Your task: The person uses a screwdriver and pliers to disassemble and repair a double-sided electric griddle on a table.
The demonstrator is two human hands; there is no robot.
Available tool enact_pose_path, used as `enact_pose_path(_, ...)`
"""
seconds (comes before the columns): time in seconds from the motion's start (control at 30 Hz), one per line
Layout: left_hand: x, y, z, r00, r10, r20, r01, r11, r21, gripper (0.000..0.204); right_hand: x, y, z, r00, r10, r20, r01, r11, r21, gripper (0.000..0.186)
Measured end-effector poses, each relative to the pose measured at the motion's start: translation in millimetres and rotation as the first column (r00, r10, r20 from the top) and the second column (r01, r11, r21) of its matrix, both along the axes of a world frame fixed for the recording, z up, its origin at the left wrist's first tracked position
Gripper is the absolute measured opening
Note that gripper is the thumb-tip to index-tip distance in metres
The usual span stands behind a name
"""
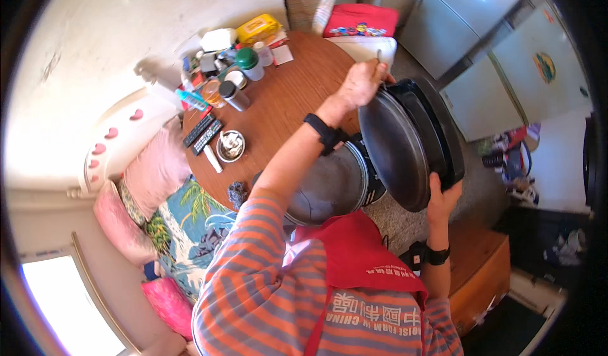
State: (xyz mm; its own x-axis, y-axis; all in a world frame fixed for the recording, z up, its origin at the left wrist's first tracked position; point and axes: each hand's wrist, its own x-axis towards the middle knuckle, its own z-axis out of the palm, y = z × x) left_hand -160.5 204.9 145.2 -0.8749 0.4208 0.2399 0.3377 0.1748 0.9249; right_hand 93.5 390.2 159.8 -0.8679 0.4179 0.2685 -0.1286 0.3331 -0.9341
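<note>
A dark round lid or pan (386, 147) is held on its edge against a black rectangular tray (442, 142), over the table's right edge. My left hand (362, 85) is closed on the upper edge of this pair, near a small metal handle. My right hand (442, 201) grips the pair's lower end from below. Beneath my arms another large dark round pan or lid (326, 185) with a metal rim lies at the table's front edge, partly hidden by my left forearm and red apron.
A round wooden table (278, 115) holds bottles, remotes, a bowl (231, 146) and a grey fuzzy pad (237, 193). Left is a bed (177, 213) with pillows. Back right are a white chair with a red bag (358, 20) and refrigerators (437, 26). A wooden cabinet (484, 273) stands at right.
</note>
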Motion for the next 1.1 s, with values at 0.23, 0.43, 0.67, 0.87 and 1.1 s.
enact_pose_path(0.23, 3, -57, 2, 0.964, 0.193, -0.183, -0.201, 0.979, -0.028, 0.035, -34, -5, -7, 0.977, 0.195, -0.089, -0.186, 0.977, 0.104, 0.046)
enact_pose_path(0.43, -25, -87, -21, 0.947, 0.271, -0.171, -0.293, 0.949, -0.119, 0.035, -70, -25, 7, 0.948, 0.295, -0.116, -0.292, 0.955, 0.042, 0.047)
enact_pose_path(0.67, -28, -82, -9, 0.994, 0.029, 0.102, -0.06, 0.947, 0.316, 0.039, -78, -24, 20, 0.969, 0.246, -0.036, -0.246, 0.969, 0.022, 0.047)
enact_pose_path(0.87, -25, -75, -4, 0.997, 0.013, 0.074, -0.031, 0.968, 0.248, 0.039, -68, -21, 22, 0.957, 0.281, 0.076, -0.287, 0.953, 0.097, 0.05)
enact_pose_path(1.1, -25, -67, 11, 0.988, 0.101, -0.118, -0.105, 0.994, -0.026, 0.036, -63, -24, 26, 0.955, 0.28, 0.093, -0.281, 0.96, -0.008, 0.053)
